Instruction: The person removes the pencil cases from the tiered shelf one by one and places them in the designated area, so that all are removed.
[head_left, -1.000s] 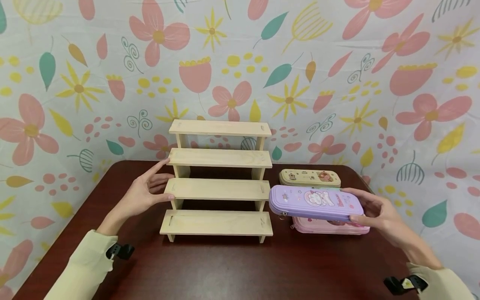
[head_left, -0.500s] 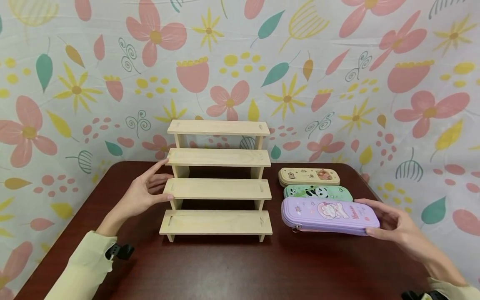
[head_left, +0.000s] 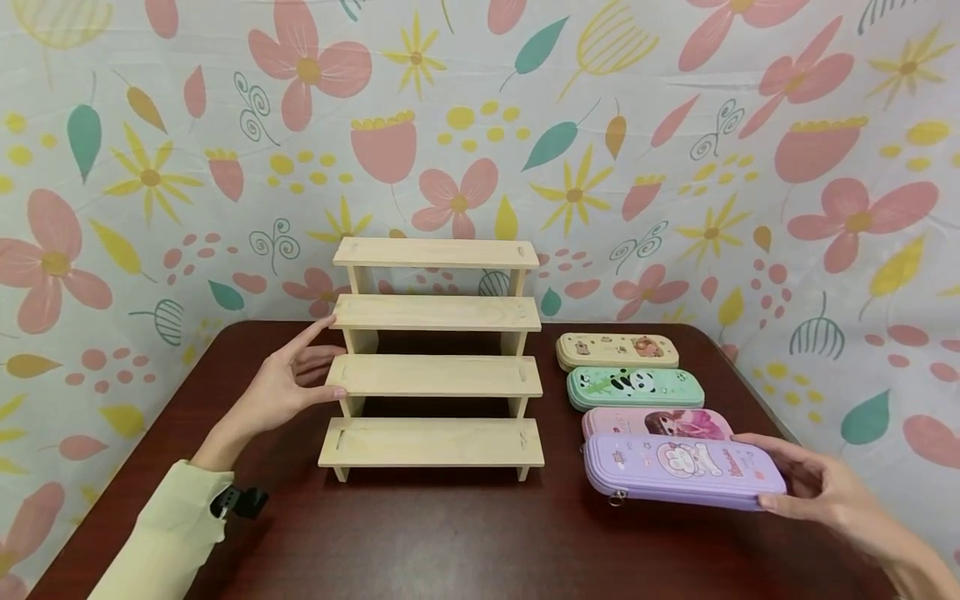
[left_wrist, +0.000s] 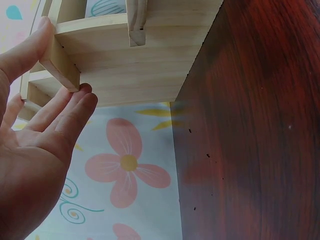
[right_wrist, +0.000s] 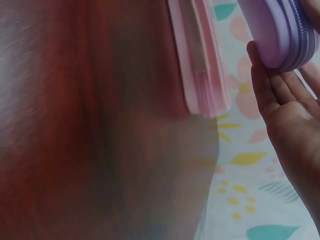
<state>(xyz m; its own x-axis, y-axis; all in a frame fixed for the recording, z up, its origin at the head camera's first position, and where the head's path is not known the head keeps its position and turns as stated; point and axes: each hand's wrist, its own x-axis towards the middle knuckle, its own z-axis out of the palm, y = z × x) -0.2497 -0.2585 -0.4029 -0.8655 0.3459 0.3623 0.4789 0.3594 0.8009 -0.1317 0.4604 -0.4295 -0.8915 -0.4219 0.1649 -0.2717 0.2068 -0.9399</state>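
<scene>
My right hand [head_left: 813, 483] grips the right end of a lilac pencil case [head_left: 682, 471] with a zip and a cartoon print. In the right wrist view the case [right_wrist: 272, 32] sits between thumb and fingers, apart from the pink pencil case [right_wrist: 202, 60]. In the head view it overlaps the front edge of that pink case [head_left: 626, 419]. My left hand [head_left: 277, 383] touches the left side of a four-tier wooden display rack [head_left: 435, 375] with spread thumb and fingers. The left wrist view shows its fingertips [left_wrist: 85, 90] against a step's end.
Behind the pink case lie a green panda pencil case [head_left: 637, 388] and a cream pencil case [head_left: 618, 351], in a row right of the rack. All stand on a dark red-brown table [head_left: 420, 542]. A flower-patterned cloth [head_left: 637, 167] hangs behind.
My right hand has moved the lilac case toward me, down and to the right, uncovering the green case and part of the pink one. The left hand stays against the rack.
</scene>
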